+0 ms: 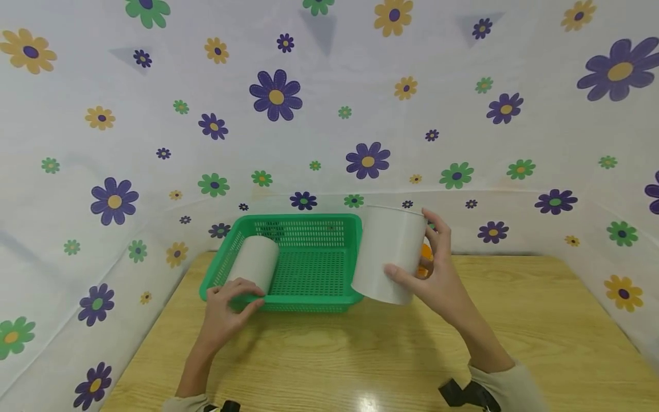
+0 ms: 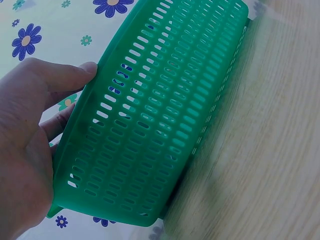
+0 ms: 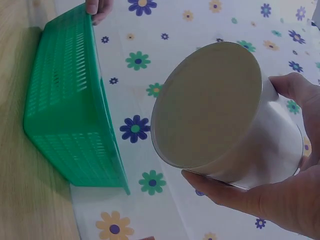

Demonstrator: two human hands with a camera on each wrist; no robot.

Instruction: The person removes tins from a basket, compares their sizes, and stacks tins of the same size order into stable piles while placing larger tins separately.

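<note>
A green plastic basket [image 1: 309, 299] with slotted sides stands on the table, its long side toward me. Inside, at its left end, a white cylinder [image 1: 253, 260] lies on its side. My left hand [image 1: 226, 309] pinches the basket's front rim near the left corner; in the left wrist view its thumb [image 2: 87, 70] lies at the rim, with fingers behind. My right hand [image 1: 437, 280] grips a second white cylinder [image 1: 388, 252], thumb on the near side and fingers round the right side. Held tilted, this cylinder overlaps the basket's right end in the head view. Its flat, pale end [image 3: 207, 105] faces the right wrist camera.
Behind the right hand an orange object [image 1: 426, 253] shows in part. The wooden table [image 1: 319, 360] reaches back to a white flower-print cloth [image 1: 319, 137] that hangs behind and at the sides. Dark wrist mounts [image 1: 468, 395] sit at both sleeves.
</note>
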